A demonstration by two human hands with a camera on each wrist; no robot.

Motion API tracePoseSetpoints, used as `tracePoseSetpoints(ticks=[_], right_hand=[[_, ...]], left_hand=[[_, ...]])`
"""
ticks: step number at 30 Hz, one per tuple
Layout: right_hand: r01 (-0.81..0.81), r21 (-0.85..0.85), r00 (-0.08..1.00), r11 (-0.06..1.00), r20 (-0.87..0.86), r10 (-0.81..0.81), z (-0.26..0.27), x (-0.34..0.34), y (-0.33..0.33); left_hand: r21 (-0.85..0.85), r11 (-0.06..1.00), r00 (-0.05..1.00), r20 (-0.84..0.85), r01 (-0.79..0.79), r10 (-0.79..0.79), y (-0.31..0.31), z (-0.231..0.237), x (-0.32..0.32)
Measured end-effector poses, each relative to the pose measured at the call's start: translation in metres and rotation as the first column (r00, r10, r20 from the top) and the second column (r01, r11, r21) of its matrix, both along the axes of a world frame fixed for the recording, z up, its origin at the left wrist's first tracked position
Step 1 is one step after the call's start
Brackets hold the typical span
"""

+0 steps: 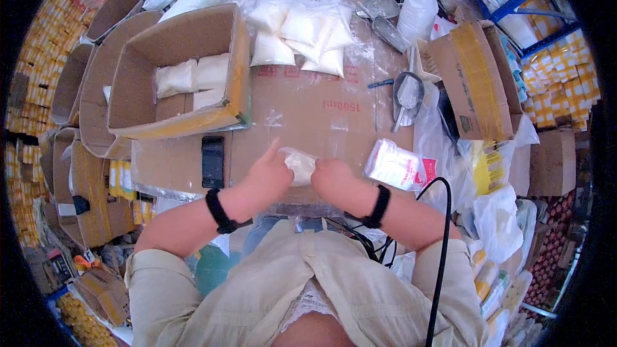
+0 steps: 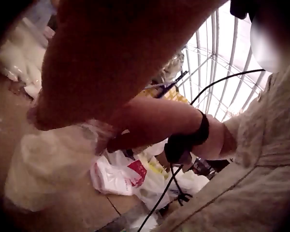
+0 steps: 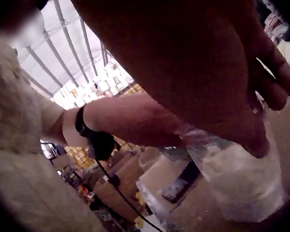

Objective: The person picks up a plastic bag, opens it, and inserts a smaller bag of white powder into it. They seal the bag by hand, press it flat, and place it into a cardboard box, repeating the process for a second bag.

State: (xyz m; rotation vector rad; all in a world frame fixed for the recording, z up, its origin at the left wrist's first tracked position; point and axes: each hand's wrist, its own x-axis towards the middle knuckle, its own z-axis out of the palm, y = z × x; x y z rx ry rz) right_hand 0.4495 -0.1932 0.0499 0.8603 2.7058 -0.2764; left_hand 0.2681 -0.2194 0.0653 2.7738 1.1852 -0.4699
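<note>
Between the two hands, near the front of the cardboard-covered table (image 1: pixel 276 109), is a clear plastic bag of white powder (image 1: pixel 299 167). My left hand (image 1: pixel 270 172) pinches one top corner, its index finger pointing away from me. On the opposite corner, my right hand (image 1: pixel 333 178) pinches the plastic between thumb and fingers. The bag's powder-filled body hangs below the fingers in the left wrist view, where the bag (image 2: pixel 48 166) looks pale and blurred. In the right wrist view, the bag (image 3: pixel 244 181) shows clear, wrinkled plastic near its mouth.
Filled powder bags (image 1: pixel 315 32) are piled at the back. An open carton (image 1: pixel 180 35) at left contains more. A black phone (image 1: pixel 213 162) lies left of the hands, and a stack of printed plastic bags (image 1: pixel 391 164) lies right. Beyond are a metal scoop (image 1: pixel 408 93) and another carton (image 1: pixel 472 80).
</note>
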Motion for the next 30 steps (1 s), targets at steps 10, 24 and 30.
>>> tracePoseSetpoints(ticks=[10, 24, 30], right_hand=[[0.053, -0.094, 0.945, 0.994, -0.317, -0.080, 0.007, 0.055, 0.001], [0.129, -0.633, 0.728, 0.763, -0.462, -0.506, -0.089, 0.079, 0.021], [-0.064, -0.772, 0.643, 0.632, -0.517, -0.566, -0.078, 0.072, 0.035]], left_hand=[[0.060, 0.997, 0.898, 0.441, -0.042, 0.011, -0.011, 0.000, -0.033], [-0.549, 0.783, 0.348, 0.701, -0.293, 0.622, -0.039, -0.126, 0.006], [-0.600, 0.754, 0.244, 0.714, -0.269, 0.656, -0.044, -0.130, 0.021]])
